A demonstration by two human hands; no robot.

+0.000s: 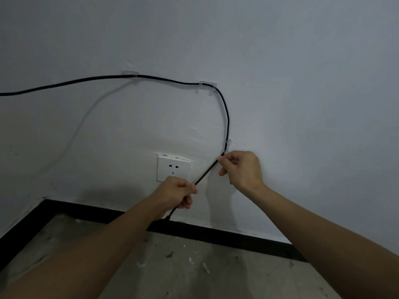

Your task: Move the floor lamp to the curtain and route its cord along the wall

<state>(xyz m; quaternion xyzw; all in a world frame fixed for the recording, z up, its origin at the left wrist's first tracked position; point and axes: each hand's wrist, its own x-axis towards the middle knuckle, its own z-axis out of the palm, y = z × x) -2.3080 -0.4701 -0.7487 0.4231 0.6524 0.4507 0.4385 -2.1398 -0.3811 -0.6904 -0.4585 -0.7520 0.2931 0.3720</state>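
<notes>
A black cord (168, 79) comes in from the left edge and runs along the white wall through a clear clip (130, 73) and a second clip (208, 84). It then bends down through a third clip (227, 143). Just below that clip my right hand (241, 169) pinches the cord between thumb and forefinger. My left hand (179, 192) grips the cord lower down, in front of the white wall socket (173, 168). Between the hands the cord is taut. The plug end (168, 217) hangs below my left hand. Neither the lamp nor the curtain is in view.
A black baseboard (226, 235) runs along the foot of the wall and turns the corner at the left. The grey concrete floor (172, 268) carries scattered white scraps and debris (205, 267).
</notes>
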